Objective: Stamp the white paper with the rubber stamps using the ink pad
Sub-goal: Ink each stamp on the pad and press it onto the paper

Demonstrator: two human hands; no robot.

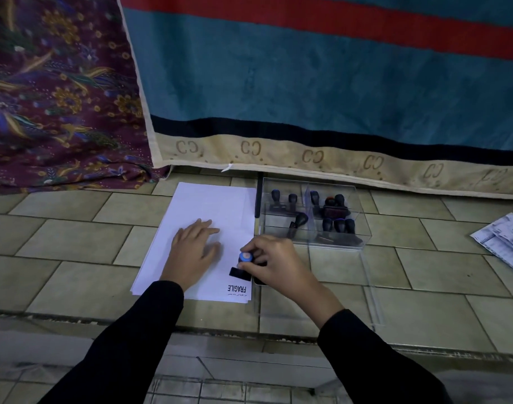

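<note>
Near the right edge of the white paper sheet [208, 217], the right hand [274, 265] pinches a black blue-capped rubber stamp [242, 265], base apparently touching paper just beyond a printed FRAGILE mark [237, 288]. Spread flat, the left hand [192, 252] likely steadies the sheet.

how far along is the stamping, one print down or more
Done: one FRAGILE print shows near the bottom edge of the white paper. In hand: the right hand holds a rubber stamp on the sheet just above that print; the left hand pins the paper flat. Left: most of the page is blank, and more stamps sit in the clear box.
</note>
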